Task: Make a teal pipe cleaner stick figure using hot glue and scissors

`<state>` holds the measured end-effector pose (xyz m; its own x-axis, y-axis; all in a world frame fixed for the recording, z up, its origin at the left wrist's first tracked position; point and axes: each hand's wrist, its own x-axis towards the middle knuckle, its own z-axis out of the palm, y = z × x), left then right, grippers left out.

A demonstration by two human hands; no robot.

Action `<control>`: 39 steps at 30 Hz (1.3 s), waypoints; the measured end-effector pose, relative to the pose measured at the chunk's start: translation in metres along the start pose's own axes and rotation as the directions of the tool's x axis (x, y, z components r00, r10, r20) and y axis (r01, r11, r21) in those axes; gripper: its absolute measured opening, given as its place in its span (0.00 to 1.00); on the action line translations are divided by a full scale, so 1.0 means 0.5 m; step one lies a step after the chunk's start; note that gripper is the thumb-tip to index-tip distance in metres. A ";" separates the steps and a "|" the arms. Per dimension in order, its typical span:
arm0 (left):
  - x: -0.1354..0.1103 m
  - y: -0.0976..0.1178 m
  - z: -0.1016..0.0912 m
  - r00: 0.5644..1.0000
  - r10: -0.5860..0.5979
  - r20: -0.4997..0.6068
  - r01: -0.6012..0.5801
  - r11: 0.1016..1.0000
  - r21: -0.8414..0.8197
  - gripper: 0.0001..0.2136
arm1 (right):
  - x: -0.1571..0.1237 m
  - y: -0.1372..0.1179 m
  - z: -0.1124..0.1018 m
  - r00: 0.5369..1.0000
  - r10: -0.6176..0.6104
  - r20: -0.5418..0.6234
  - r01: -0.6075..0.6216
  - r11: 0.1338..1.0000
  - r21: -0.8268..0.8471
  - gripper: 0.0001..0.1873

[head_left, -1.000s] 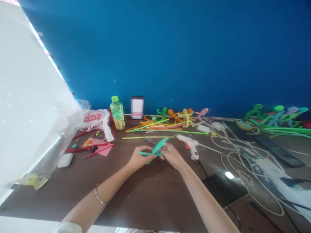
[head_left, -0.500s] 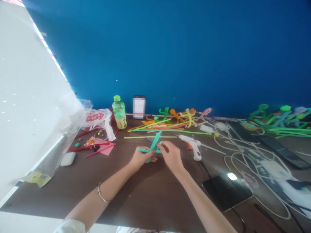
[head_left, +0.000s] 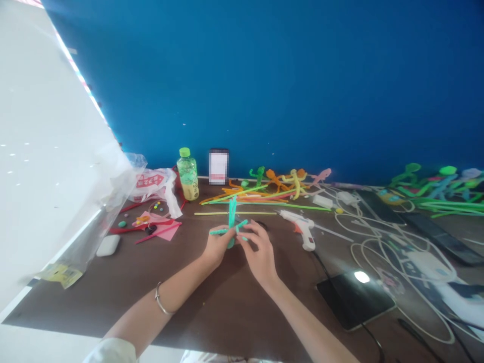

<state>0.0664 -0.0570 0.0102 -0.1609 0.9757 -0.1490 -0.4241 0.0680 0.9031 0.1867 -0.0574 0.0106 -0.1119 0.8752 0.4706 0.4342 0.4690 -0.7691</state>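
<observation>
Teal pipe cleaners (head_left: 232, 214) are bunched together upright, with short twisted arms sticking out to either side. My left hand (head_left: 218, 246) is closed around the middle of the bunch, thumb across the front. On the other side, my right hand (head_left: 260, 254) has its thumb and fingertips bent in at the right-hand twisted arm and the lower part of the bunch. The fingertips partly hide where the strands cross. Both hands are held above the dark tabletop (head_left: 227, 312).
Behind my hands lie loose coloured pipe cleaners (head_left: 249, 197) and small bent figures (head_left: 295, 182). A glue gun (head_left: 300, 227), white cables (head_left: 363, 239) and a black tablet (head_left: 351, 302) are on the right. Leftward are a green-capped bottle (head_left: 187, 174), pink paper (head_left: 166, 228) and a white case (head_left: 108, 245).
The teal bunch has swung from a rightward lean to nearly upright. Its right arm now angles upward, and my right hand has shifted slightly left and lower.
</observation>
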 end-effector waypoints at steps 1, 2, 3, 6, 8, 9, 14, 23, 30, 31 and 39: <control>0.001 -0.002 -0.001 0.999 -0.038 0.020 0.039 0.997 -0.068 0.11 | 0.000 0.003 -0.002 1.000 0.017 -0.005 -0.017 1.000 0.005 0.09; 0.003 -0.004 -0.002 0.996 -0.076 0.042 0.080 0.988 -0.129 0.11 | 0.000 0.007 -0.004 0.999 0.042 -0.004 -0.042 0.999 0.009 0.08; 0.004 -0.005 -0.003 0.992 -0.108 0.063 0.117 0.978 -0.174 0.11 | 0.002 0.011 -0.008 0.997 0.073 0.005 -0.073 0.997 0.021 0.09; 0.008 -0.007 -0.007 0.980 -0.156 0.122 0.180 0.958 -0.224 0.12 | 0.016 0.023 -0.027 0.978 0.194 0.077 -0.202 0.972 0.118 0.11; 0.010 -0.007 -0.010 0.972 -0.149 0.180 0.189 0.955 -0.227 0.11 | 0.035 0.031 -0.045 0.939 0.285 0.195 -0.319 0.932 0.174 0.12; 0.010 -0.007 -0.011 0.966 -0.141 0.218 0.190 0.957 -0.222 0.11 | 0.047 0.035 -0.056 0.903 0.326 0.279 -0.382 0.907 0.176 0.13; -0.002 0.005 -0.011 0.912 -0.117 0.393 0.141 0.989 -0.033 0.12 | 0.130 0.030 -0.104 0.668 0.391 0.633 -0.501 0.865 -0.005 0.08; -0.008 0.010 0.002 0.978 -0.061 0.201 0.030 0.988 0.152 0.14 | 0.148 -0.049 -0.060 0.915 0.229 0.331 -0.074 0.904 -0.422 0.08; 0.001 -0.008 -0.003 0.990 -0.053 0.131 0.064 0.995 -0.078 0.15 | 0.087 -0.030 -0.019 0.958 0.143 0.247 -0.099 0.979 -0.180 0.07; 0.000 -0.007 -0.003 0.986 -0.069 0.152 0.086 0.990 -0.109 0.15 | 0.087 -0.026 -0.020 0.962 0.146 0.229 -0.108 0.980 -0.168 0.07; 0.003 -0.017 -0.001 0.994 -0.054 0.099 0.053 0.999 0.010 0.17 | 0.077 -0.013 -0.024 0.980 0.072 0.187 -0.048 0.990 -0.131 0.07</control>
<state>0.0691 -0.0562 0.0019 -0.0489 0.9864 -0.1567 -0.4226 0.1217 0.8981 0.1905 -0.0284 0.0389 -0.2454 0.9135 0.3244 0.5528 0.4068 -0.7273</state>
